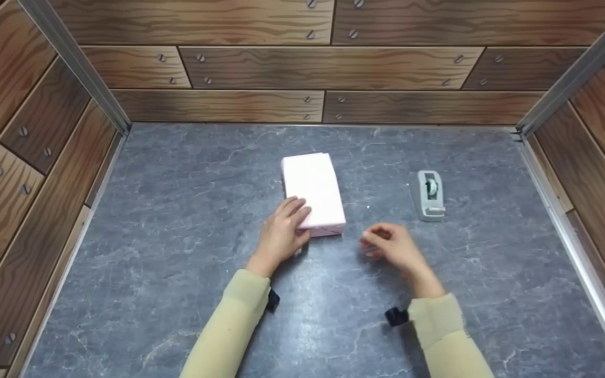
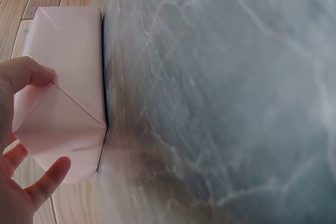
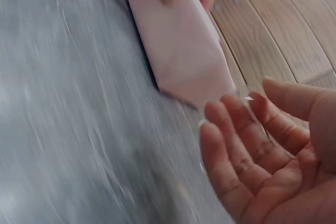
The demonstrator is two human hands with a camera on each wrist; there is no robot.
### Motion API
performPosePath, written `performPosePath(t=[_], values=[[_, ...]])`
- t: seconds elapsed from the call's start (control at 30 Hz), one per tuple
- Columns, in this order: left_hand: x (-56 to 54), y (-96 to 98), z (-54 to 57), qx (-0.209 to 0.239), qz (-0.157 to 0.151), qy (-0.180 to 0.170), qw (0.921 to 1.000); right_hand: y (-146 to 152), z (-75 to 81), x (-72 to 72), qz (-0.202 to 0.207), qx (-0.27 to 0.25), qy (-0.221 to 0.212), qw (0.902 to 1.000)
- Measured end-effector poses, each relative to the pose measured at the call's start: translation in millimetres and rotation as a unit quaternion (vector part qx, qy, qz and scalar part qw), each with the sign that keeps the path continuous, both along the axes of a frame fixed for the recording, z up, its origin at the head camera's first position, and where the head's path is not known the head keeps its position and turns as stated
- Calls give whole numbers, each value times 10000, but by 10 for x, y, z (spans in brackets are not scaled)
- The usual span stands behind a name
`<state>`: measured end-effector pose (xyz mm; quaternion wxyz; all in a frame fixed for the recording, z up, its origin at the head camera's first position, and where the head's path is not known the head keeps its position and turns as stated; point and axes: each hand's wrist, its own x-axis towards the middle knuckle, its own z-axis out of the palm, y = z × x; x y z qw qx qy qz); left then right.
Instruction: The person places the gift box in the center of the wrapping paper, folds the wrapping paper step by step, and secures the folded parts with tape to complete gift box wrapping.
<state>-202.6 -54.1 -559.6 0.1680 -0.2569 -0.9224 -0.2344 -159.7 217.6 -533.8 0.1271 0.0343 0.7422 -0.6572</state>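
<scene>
A box wrapped in pale pink paper [image 1: 313, 189] lies on the grey table, its folded end [image 2: 63, 114] toward me. My left hand [image 1: 281, 233] holds its near left corner. In the head view, fingers lie over the top. The left wrist view shows the thumb [image 2: 39, 74] pressing the folded flap, diagonal creases below it. To the right of the box my right hand [image 1: 392, 247] hovers apart from it, fingers loosely bent. In the right wrist view a small white glint [image 3: 248, 98] shows by the fingertips; I cannot tell whether it is tape.
A grey tape dispenser [image 1: 430, 197] with a roll stands to the right, beyond the right hand. A tiny white speck [image 1: 368, 207] lies between it and the box. Wood-patterned walls [image 1: 323, 68] with metal rails [image 1: 578, 262] enclose the marbled table [image 1: 176, 210] at the back and sides.
</scene>
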Motion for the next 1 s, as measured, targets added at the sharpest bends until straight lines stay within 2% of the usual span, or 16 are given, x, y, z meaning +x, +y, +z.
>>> performPosePath(t=[0.17, 0.4, 0.73, 1.0], values=[[-7, -4, -4, -9, -11, 100, 9999, -324, -24, 22, -3, -645, 154, 9978], [-3, -1, -11, -16, -3, 148, 9999, -666, -78, 9, -165, -1228, -17, 9923], [-2, 2, -16, 124, -45, 111, 9999, -896, -161, -22, -615, -1573, -453, 9846], [3, 3, -8, 41, 10, 26, 10000, -982, -215, -35, -1149, -1482, -910, 9780]])
